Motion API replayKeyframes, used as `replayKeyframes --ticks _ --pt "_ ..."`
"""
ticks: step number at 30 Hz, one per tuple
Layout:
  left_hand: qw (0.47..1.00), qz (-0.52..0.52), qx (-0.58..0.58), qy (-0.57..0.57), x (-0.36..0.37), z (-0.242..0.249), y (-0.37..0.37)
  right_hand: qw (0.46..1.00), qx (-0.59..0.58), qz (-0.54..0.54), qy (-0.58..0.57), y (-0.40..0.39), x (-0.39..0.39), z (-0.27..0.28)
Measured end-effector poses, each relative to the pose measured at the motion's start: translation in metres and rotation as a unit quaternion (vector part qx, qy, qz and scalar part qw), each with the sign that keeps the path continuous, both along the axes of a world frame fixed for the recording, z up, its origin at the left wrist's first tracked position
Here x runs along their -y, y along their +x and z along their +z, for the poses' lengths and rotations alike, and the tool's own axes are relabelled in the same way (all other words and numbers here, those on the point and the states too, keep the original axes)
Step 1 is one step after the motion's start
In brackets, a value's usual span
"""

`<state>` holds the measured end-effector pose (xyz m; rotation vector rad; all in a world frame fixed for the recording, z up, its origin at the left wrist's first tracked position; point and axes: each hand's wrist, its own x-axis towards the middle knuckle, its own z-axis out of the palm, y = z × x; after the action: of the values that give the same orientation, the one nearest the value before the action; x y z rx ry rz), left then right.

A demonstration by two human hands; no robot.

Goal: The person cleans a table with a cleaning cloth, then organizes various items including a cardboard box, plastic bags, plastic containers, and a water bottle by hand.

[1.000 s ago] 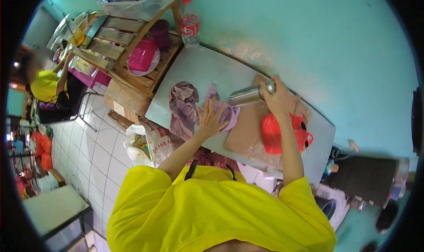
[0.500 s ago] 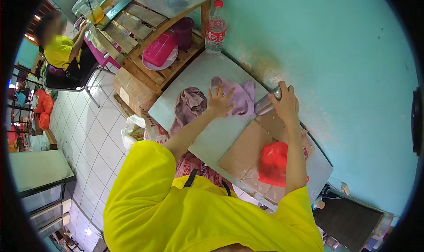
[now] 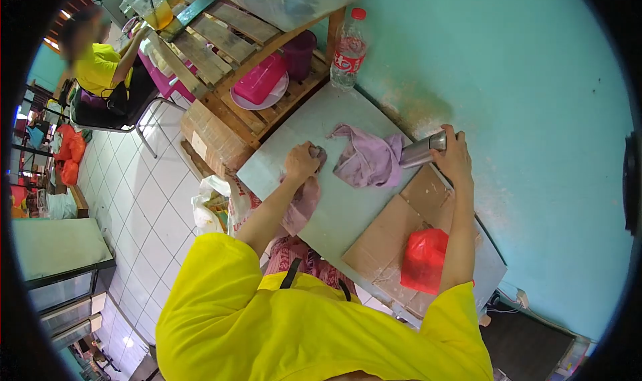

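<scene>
Gripping a steel cylinder (image 3: 420, 153) and a mauve cloth (image 3: 303, 204) over the counter (image 3: 311, 121)

A person in a yellow shirt (image 3: 307, 321) is reaching both arms forward. The right hand (image 3: 456, 159) is holding the steel cylinder near the wall (image 3: 495, 100), its fingers clamping around the right end. Plain and straight-sided, the metal is gleaming silver with light and dark streaks, a bright rim showing beside the fingers. Its long axis is slanting from lower left to upper right, the free end pointing left at a crumpled lilac cloth (image 3: 368, 160); whether the two are touching, one cannot tell. The left hand (image 3: 301, 162) is clutching the mauve cloth, fingers closing on its bunched end while the rest is trailing toward the counter's near edge. The lilac cloth is lying creased between the hands. Below the right hand, a red plastic bag (image 3: 421, 264) is resting on flattened cardboard (image 3: 374, 234); a red-capped bottle (image 3: 349, 57) is standing at the far corner.
</scene>
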<state>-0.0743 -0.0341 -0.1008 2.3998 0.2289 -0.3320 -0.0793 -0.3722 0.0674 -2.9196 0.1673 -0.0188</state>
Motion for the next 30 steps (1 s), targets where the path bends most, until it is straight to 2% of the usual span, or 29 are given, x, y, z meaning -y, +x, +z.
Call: replayKeyframes --ticks 3,5,6,8,9,11,12,13,15,17,20,22,23,26,30 --pt "0.992 0.049 0.083 -0.078 0.008 0.013 0.023 0.977 0.119 -0.014 -0.178 -0.008 -0.025 0.013" --pt "0.97 0.034 0.047 -0.235 0.019 0.027 0.037 0.97 0.217 0.046 -0.1 -0.011 -0.052 0.013" --pt "0.95 0.024 0.029 -0.31 0.026 0.036 0.044 0.975 0.197 0.1 0.009 -0.016 -0.072 0.011" --pt "0.904 -0.092 -0.051 -0.414 0.042 0.069 0.057 0.949 0.158 0.174 0.212 -0.022 -0.115 -0.006" --pt "0.909 -0.124 -0.039 -0.397 0.048 0.087 0.063 0.922 0.144 0.195 0.303 -0.02 -0.128 -0.026" --pt "0.914 -0.188 -0.01 -0.36 0.06 0.117 0.08 0.899 0.119 0.145 0.395 -0.004 -0.131 -0.074" --pt "0.93 -0.173 0.208 -0.247 0.065 0.124 0.097 0.884 0.105 0.121 0.44 0.007 -0.131 -0.094" --pt "0.892 -0.146 0.411 -0.122 0.068 0.137 0.113 0.893 0.14 0.092 0.418 0.017 -0.13 -0.107" --pt "0.889 -0.038 0.441 -0.119 0.072 0.167 0.149 0.904 0.204 0.026 0.376 0.04 -0.126 -0.126" --pt "0.848 -0.045 0.528 -0.002 0.075 0.166 0.199 0.914 0.238 -0.008 0.328 0.061 -0.134 -0.114" --pt "0.886 -0.075 0.445 0.104 0.076 0.174 0.226 0.906 0.276 0.019 0.32 0.11 -0.13 -0.147" --pt "0.911 -0.137 0.381 0.071 0.076 0.192 0.225 0.917 0.266 0.03 0.295 0.13 -0.129 -0.166" --pt "0.921 -0.166 0.348 0.055 0.076 0.196 0.224 0.947 0.164 -0.008 0.276 0.137 -0.128 -0.179" --pt "0.87 -0.188 0.455 0.026 0.072 0.183 0.222 0.995 0.018 -0.069 0.063 0.127 -0.145 -0.201" --pt "0.852 -0.172 0.494 0.002 0.06 0.189 0.229 0.999 0.044 0.003 0.024 0.156 -0.146 -0.249"
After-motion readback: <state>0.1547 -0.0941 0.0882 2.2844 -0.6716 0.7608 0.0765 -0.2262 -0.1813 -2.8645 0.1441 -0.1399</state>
